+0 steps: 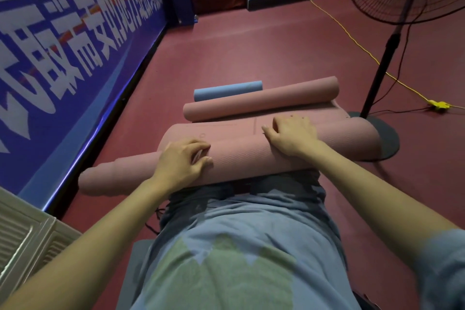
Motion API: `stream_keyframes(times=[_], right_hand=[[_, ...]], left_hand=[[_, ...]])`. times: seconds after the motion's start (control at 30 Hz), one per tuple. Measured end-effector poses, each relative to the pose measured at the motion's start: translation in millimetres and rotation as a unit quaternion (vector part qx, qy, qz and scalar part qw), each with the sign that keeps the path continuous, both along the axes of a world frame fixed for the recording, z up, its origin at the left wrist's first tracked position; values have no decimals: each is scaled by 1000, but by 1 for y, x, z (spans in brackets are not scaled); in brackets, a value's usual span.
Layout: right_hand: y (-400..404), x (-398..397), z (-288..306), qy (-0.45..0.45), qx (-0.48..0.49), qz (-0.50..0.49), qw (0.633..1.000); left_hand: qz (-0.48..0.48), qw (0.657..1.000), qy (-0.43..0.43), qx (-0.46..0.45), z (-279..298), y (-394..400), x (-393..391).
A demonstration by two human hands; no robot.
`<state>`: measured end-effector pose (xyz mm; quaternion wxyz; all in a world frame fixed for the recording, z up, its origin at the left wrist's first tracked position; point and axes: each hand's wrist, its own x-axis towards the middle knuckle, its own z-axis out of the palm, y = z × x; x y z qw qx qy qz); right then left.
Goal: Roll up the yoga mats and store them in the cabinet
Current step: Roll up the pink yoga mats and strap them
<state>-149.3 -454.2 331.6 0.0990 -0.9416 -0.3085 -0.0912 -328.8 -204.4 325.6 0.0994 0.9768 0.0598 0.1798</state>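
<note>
seen from the head camera, looking down the person's body at a dark red sports floor (251, 53). going left to right: a long blue banner wall (63, 45) with white lettering runs along the left edge, and a pale louvred panel (27, 231) sits in the near left corner. whether that panel belongs to the cabinet cannot be told.

at centre, a thick pink yoga mat roll (239, 156) lies crosswise just beyond the person's lap. its inner layers have slipped out to the left like a telescope, so the roll looks uneven. the left hand (180, 161) rests on top with fingers curled, pinching into the mat surface, probably to hold the turns tight. the right hand (293, 134) lies further right on the roll, fingers bent and pressing down on it, likely to drive it forward evenly. a short flat stretch of mat is still unrolled ahead of the hands.

just beyond that lies a second pink rolled mat (261, 99), which sits on the flat end and stands in the way of the last turns. behind it lies a smaller blue rolled mat (226, 90).

to the right, a standing fan (392, 40) has its round base (388, 138) touching or just beside the roll's right end. a yellow cable (344, 25) crosses the floor to a plug strip at far right.
</note>
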Motion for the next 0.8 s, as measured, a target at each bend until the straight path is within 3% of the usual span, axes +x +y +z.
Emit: stream_keyframes(times=[0.1,0.17,0.3,0.37,0.47,0.63,0.8], right_hand=[[4,5,4,20,10,-4,1000],[11,10,12,49,-13,-4,999],[25,10,27,104,-101,-5,990],[29,9,29,112,-144,-6,983],[29,11,27,140,-117,-4,983],[24,11,34,208,-123,16,970],[20,7,30,308,-177,32,934]], left_hand=[[48,980,121,153,8,-19,-8],[72,961,178,198,-2,-30,-10],[99,958,159,218,-19,-30,6],[93,960,160,211,-13,-23,16],[62,966,180,177,0,-16,24],[26,961,193,196,17,-11,17],[-18,947,295,123,42,-15,12]])
